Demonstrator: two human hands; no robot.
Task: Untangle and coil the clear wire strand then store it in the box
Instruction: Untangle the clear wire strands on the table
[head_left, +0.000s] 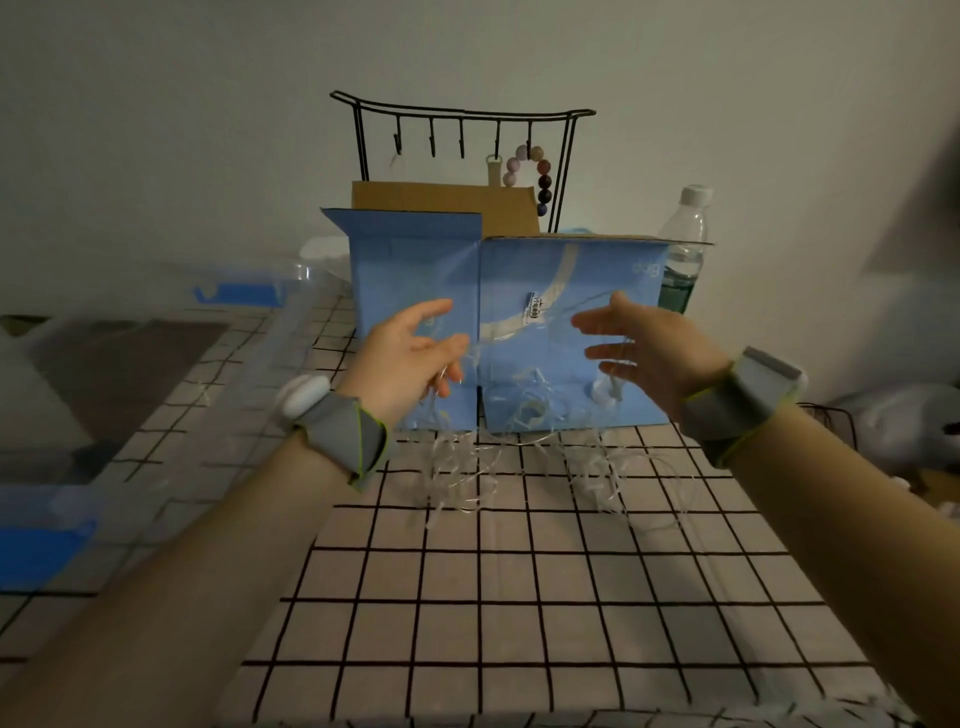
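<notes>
The clear wire strand (524, 457) is hard to trace: its loops blur against the blue box (561, 332) and the checked table (467, 597), hanging tangled between both raised hands down onto the table just in front of the box. The left hand (410, 358) pinches strands with curled fingers; the right hand (639, 343) has straight, spread fingers with wire draped across them (whether any is pinched, I cannot tell). Behind the box stand a black hook rack (462, 130) with beads (540, 174), partly hidden, and a water bottle (685, 249) far right. A clear bin (156, 364) lies left, blurred.
</notes>
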